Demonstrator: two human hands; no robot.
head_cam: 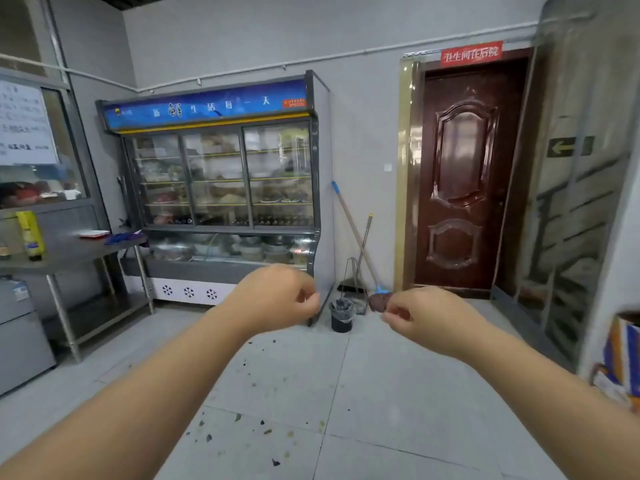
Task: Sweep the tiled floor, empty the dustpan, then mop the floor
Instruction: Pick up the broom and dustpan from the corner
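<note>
Wooden and long, the broom (353, 233) leans against the grey wall between the display fridge (221, 188) and the brown door (464, 174), its blue-capped top high and its dark head (380, 301) down on the floor; from the head camera, the only view I have, I judge it light and stiff, best taken on the bare shaft about midway up. Just beside it stands the long-handled dustpan (353, 282), which looks like thin metal, light but apt to tip, so I would take its upright handle. A small black bin (341, 315) with a liner sits in front of both. I see no mop that I can be sure of. My left hand (277, 299) and right hand (426, 315) hang out ahead of me, fingers loosely curled, holding nothing, both well short of the tools. Pale tiles (398, 393) cover the floor, smooth and probably slick once wet, scattered with dark scraps and leaf bits (242, 427) near me. A steel table (69, 254) stands on the left, cartons (623, 358) on the right.
</note>
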